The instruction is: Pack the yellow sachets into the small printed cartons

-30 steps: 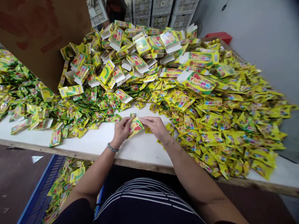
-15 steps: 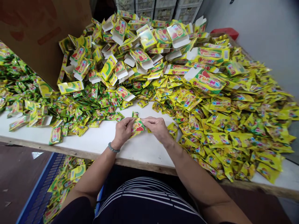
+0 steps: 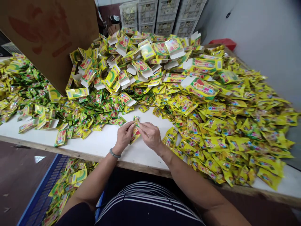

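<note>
Left grip and right grip are both clamped on 1 printed box, between them over the white desk. Yellow packets heap rightward (some near the right grip); open boxes pile beyond.

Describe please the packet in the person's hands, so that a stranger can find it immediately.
Start at the white table before the striped shirt. Above its front part, the left hand and right hand meet at the packet. The similar packaging around lies in heaps; only this red-and-yellow piece is held.
</note>
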A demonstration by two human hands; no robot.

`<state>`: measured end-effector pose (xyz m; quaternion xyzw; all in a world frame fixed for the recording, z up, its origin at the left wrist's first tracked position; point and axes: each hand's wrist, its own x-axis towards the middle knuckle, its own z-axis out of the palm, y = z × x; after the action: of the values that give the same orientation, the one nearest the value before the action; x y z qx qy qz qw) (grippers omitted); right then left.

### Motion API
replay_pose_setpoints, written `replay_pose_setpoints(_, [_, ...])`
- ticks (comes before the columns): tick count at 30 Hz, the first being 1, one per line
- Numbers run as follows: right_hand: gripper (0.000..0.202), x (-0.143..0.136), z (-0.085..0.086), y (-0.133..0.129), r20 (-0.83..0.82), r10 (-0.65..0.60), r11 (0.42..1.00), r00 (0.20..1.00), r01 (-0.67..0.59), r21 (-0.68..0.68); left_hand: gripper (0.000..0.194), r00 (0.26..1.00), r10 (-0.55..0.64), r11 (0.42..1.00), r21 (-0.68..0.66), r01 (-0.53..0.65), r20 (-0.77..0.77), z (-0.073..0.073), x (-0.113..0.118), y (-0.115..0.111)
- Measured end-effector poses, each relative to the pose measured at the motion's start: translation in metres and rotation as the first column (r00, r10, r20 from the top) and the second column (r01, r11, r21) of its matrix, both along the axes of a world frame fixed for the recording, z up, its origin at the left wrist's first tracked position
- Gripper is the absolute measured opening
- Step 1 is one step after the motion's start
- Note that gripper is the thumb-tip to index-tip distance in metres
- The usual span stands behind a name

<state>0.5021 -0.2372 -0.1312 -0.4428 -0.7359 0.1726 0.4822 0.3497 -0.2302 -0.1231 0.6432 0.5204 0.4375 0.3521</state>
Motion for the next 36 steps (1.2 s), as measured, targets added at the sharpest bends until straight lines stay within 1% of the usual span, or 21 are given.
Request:
replay_pose_setpoints(2, [0.03, 0.004, 0.001, 0.002, 0.079, 0.092, 0.996, 0.993, -0.092, 0.0, 0.039, 0.998, 0.032, 0.999, -0.032, -0.034, -0.051, 0.005, -0.004, -0.004])
replay_pose_setpoints(3, [0.028, 0.007, 0.004, 0.003, 0.104, 0.135, 0.991, 0.985, -0.133, -0.025, 0.04, 0.993, 0.042, 0.997, -0.056, -0.048, -0.107, 0.011, -0.01, -0.007])
replay_pose_setpoints(5, [0.026, 0.018, 0.011, 0.007, 0.157, 0.137, 0.985, 0.978, -0.119, -0.122, 0.043, 0.95, 0.022, 0.991, -0.116, -0.061, -0.311, 0.033, -0.035, -0.015])
replay_pose_setpoints(6, [0.025, 0.026, 0.016, 0.009, 0.207, 0.092, 0.98, 0.974, -0.051, -0.195, 0.043, 0.89, -0.028, 0.985, -0.162, -0.053, -0.456, 0.047, -0.054, -0.02])
replay_pose_setpoints(7, [0.025, 0.034, 0.02, 0.011, 0.278, 0.026, 0.96, 0.96, 0.053, -0.274, 0.042, 0.785, -0.087, 0.978, -0.202, -0.05, -0.614, 0.062, -0.076, -0.027])
replay_pose_setpoints(8, [0.025, 0.043, 0.025, 0.012, 0.375, -0.032, 0.921, 0.926, 0.174, -0.35, 0.042, 0.648, -0.158, 0.966, -0.252, -0.054, -0.745, 0.077, -0.1, -0.034])
replay_pose_setpoints(10, [0.031, 0.059, 0.03, 0.014, 0.559, -0.024, 0.825, 0.829, 0.332, -0.457, 0.039, 0.393, -0.283, 0.926, -0.356, -0.123, -0.875, 0.103, -0.145, -0.047])
replay_pose_setpoints(11, [0.039, 0.064, 0.032, 0.015, 0.616, 0.003, 0.791, 0.787, 0.375, -0.483, 0.039, 0.311, -0.301, 0.919, -0.361, -0.159, -0.902, 0.112, -0.163, -0.052])
replay_pose_setpoints(12, [0.046, 0.067, 0.032, 0.015, 0.653, 0.035, 0.772, 0.756, 0.395, -0.498, 0.039, 0.262, -0.286, 0.923, -0.339, -0.182, -0.922, 0.118, -0.174, -0.054])
replay_pose_setpoints(13, [0.051, 0.068, 0.031, 0.014, 0.673, 0.058, 0.766, 0.737, 0.4, -0.504, 0.04, 0.249, -0.242, 0.937, -0.293, -0.19, -0.938, 0.119, -0.178, -0.053])
replay_pose_setpoints(15, [0.049, 0.064, 0.027, 0.013, 0.682, 0.079, 0.773, 0.727, 0.388, -0.502, 0.038, 0.316, -0.102, 0.969, -0.166, -0.182, -0.943, 0.11, -0.162, -0.043])
replay_pose_setpoints(17, [0.039, 0.057, 0.021, 0.013, 0.665, 0.08, 0.791, 0.742, 0.359, -0.495, 0.04, 0.454, 0.026, 0.979, -0.069, -0.191, -0.891, 0.088, -0.122, -0.022])
replay_pose_setpoints(19, [0.036, 0.052, 0.014, 0.015, 0.631, 0.063, 0.819, 0.773, 0.321, -0.476, 0.044, 0.565, 0.137, 0.969, -0.009, -0.248, -0.813, 0.06, -0.071, 0.006])
replay_pose_setpoints(21, [0.032, 0.05, 0.007, 0.019, 0.58, 0.029, 0.858, 0.814, 0.278, -0.432, 0.042, 0.639, 0.157, 0.972, 0.001, -0.237, -0.753, 0.032, -0.025, 0.034])
replay_pose_setpoints(23, [0.027, 0.05, 0.0, 0.025, 0.508, -0.024, 0.895, 0.861, 0.245, -0.373, 0.035, 0.697, 0.155, 0.977, 0.007, -0.211, -0.7, 0.009, 0.007, 0.055])
replay_pose_setpoints(26, [0.031, 0.048, -0.007, 0.034, 0.358, -0.085, 0.933, 0.93, 0.2, -0.298, 0.025, 0.834, 0.099, 0.989, -0.035, -0.141, -0.543, -0.014, 0.025, 0.068])
replay_pose_setpoints(28, [0.036, 0.045, -0.009, 0.039, 0.258, -0.083, 0.947, 0.963, 0.156, -0.279, 0.022, 0.936, -0.013, 0.993, -0.116, -0.03, -0.351, -0.02, 0.023, 0.066])
replay_pose_setpoints(30, [0.033, 0.043, -0.008, 0.042, 0.181, -0.045, 0.943, 0.983, 0.101, -0.316, 0.023, 0.984, -0.14, 0.973, -0.197, 0.116, -0.111, -0.021, 0.02, 0.062])
replay_pose_setpoints(32, [0.021, 0.041, -0.006, 0.043, 0.116, -0.028, 0.913, 0.993, 0.073, -0.401, 0.03, 0.977, -0.181, 0.944, -0.257, 0.205, 0.112, -0.018, 0.019, 0.057])
replay_pose_setpoints(34, [0.016, 0.041, -0.003, 0.041, 0.069, -0.069, 0.883, 0.995, 0.094, -0.461, 0.037, 0.946, -0.131, 0.918, -0.323, 0.229, 0.298, -0.013, 0.024, 0.052])
replay_pose_setpoints(36, [0.017, 0.041, 0.0, 0.039, 0.05, -0.14, 0.879, 0.989, 0.148, -0.454, 0.043, 0.891, -0.077, 0.882, -0.386, 0.271, 0.448, -0.009, 0.031, 0.047])
